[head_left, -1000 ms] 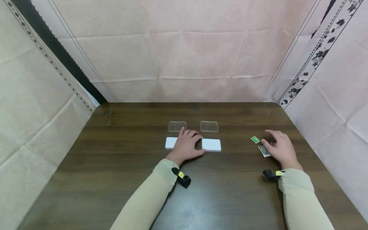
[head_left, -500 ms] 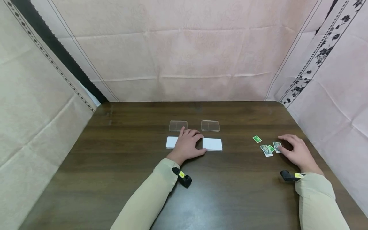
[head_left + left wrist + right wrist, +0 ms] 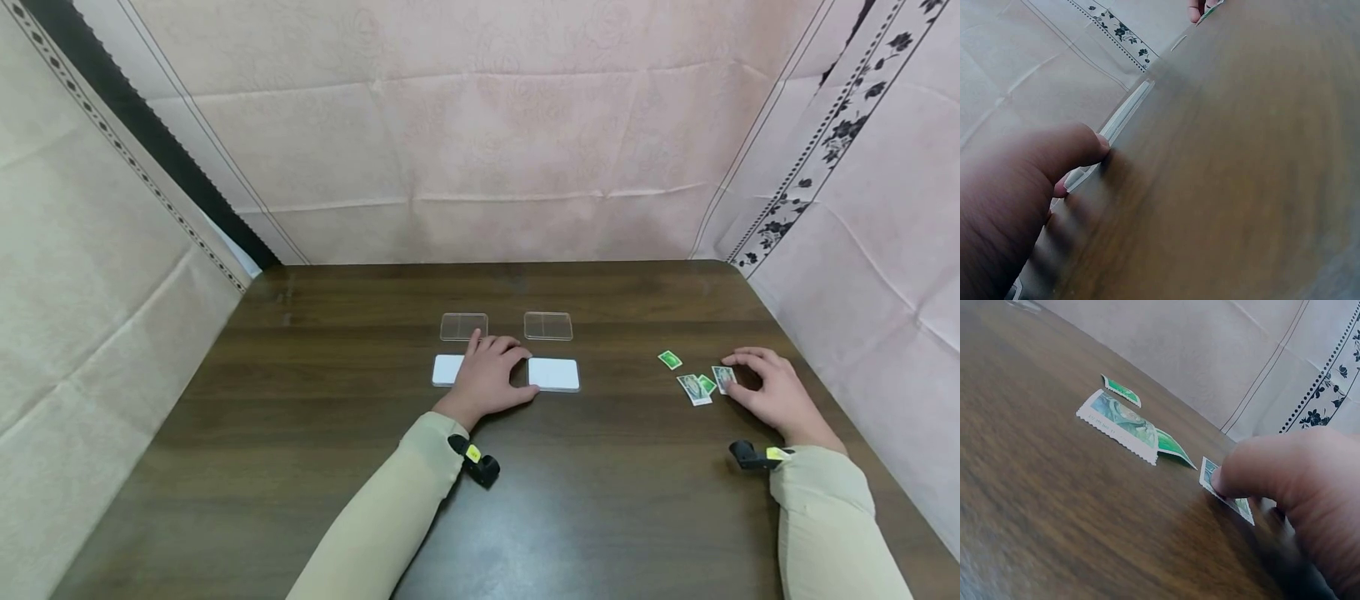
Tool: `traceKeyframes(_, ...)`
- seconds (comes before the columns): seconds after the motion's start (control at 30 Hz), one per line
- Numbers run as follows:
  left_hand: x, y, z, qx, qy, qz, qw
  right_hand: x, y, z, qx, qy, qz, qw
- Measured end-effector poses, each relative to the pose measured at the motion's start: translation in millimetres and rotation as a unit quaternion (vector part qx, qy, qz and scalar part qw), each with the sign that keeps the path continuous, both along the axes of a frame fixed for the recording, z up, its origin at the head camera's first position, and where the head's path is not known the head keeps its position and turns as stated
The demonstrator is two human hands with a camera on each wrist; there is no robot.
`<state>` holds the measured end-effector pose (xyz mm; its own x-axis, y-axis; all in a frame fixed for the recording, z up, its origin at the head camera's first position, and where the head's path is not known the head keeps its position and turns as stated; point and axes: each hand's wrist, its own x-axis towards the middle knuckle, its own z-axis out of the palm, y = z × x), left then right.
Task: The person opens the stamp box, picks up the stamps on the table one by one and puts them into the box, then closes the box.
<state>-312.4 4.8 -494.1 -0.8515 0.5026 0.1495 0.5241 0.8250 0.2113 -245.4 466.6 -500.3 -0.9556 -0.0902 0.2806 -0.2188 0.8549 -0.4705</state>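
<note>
Perforated postage stamps lie on the right of the table. My right hand (image 3: 780, 398) has its thumb and forefinger at the edges of the rightmost, blue-green stamp (image 3: 1235, 503), pinching it; the thumb covers part of its face. Left of it, another blue-green stamp (image 3: 1119, 425) overlaps a green stamp (image 3: 1171, 447). A second green stamp (image 3: 670, 360) lies farther back. My left hand (image 3: 487, 379) holds the left end of a flat white box (image 3: 553, 375) between thumb and forefinger. A similar white box (image 3: 446, 370) is partly hidden behind that hand.
Two clear shallow plastic lids (image 3: 463, 326), side by side, lie behind the white boxes. The brown wooden table (image 3: 337, 467) ends at pale hanging cloth (image 3: 525, 167) at the back and sides.
My right hand has moved right, from above the stamps to the rightmost one, uncovering the others. My left hand stays at the white box.
</note>
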Motion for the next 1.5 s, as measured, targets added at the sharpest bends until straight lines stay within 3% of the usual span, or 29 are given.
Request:
traceKeyframes(0.73, 0.7, 0.0, -0.1, 0.001, -0.003, 0.002, 1.0000, -2.7, -1, -1.3, -0.005, 0.019, -0.009, 0.9998)
traceKeyframes(0.93, -0.5, 0.1, -1.5, -0.003, -0.001, 0.003, 1.0000, -2.0, -4, 0.1, -0.008, 0.041, -0.017, 0.9990)
traceKeyframes(1.23, -0.6, 0.6, -1.4, -0.002, -0.003, 0.003, 1.0000, 2.4, -10, 4.5, 0.004, 0.013, -0.049, 0.9987)
traceKeyframes(1.5, -0.9, -0.1, -3.2, 0.009, 0.007, 0.001, 0.9999, 3.7, -14, 7.7, 0.018, 0.021, -0.054, 0.9982)
